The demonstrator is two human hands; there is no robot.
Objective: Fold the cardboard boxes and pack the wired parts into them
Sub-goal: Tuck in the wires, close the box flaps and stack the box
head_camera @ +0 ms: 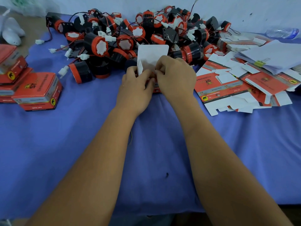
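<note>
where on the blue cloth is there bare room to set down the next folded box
Bare blue cloth lies left of the forearms, below the finished boxes, and right of them, below the flat box blanks. The far side is crowded with the pile of wired parts.

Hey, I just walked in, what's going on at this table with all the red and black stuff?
A person is folding a small red cardboard box at the middle of a blue-covered table. Both hands, left and right, pinch its flaps, with one white flap standing up. Behind them lies a heap of red and black wired parts. Flat unfolded boxes are piled on the right, and closed boxes sit stacked on the left. Whether a part is already inside the held box is hidden.
</note>
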